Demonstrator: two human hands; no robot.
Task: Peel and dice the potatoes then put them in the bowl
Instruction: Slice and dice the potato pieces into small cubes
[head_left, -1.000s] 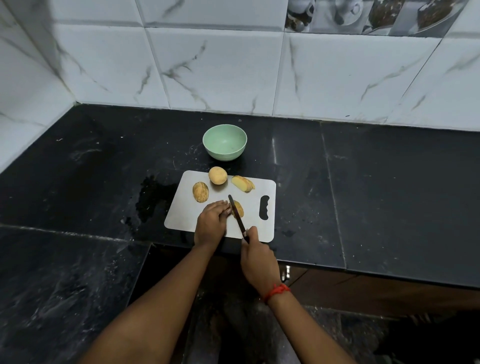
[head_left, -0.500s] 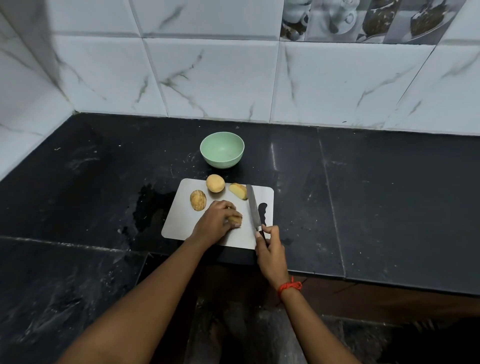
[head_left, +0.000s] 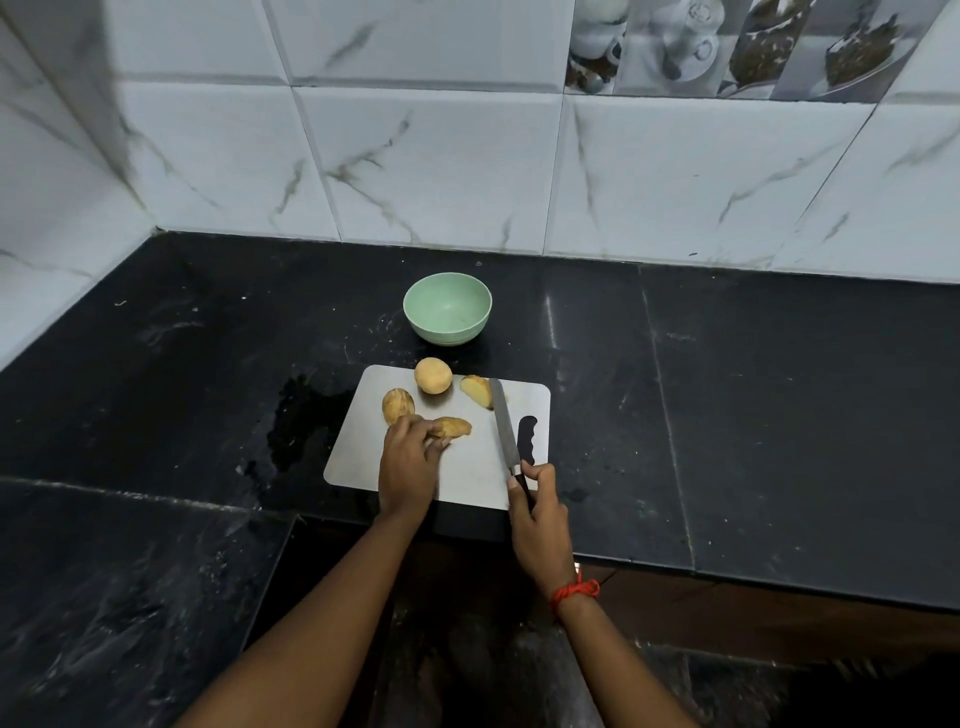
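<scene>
A grey cutting board (head_left: 467, 467) lay on the black tabletop (head_left: 779, 389), close to its near edge. The left hand (head_left: 408, 462) rested on the board, and its fingers (head_left: 434, 434) were curled lightly over the near end of a potato piece (head_left: 453, 427), pressing it down on the board. The right hand (head_left: 537, 512) was closed around the dark handle of a knife (head_left: 503, 423). The blade pointed to the far side and lay low over the right part of the board, just left of the board's handle hole (head_left: 527, 439). The tip of the blade was beside another cut potato piece (head_left: 476, 389) at the far right of the board. A round peeled potato (head_left: 432, 375) sat at the far edge, and an unpeeled potato (head_left: 397, 405) lay to its near left, just beyond the left hand. A green bowl (head_left: 448, 307) stood on the tabletop beyond the board, apart from it. A red thread (head_left: 574, 592) was tied around the right wrist.
</scene>
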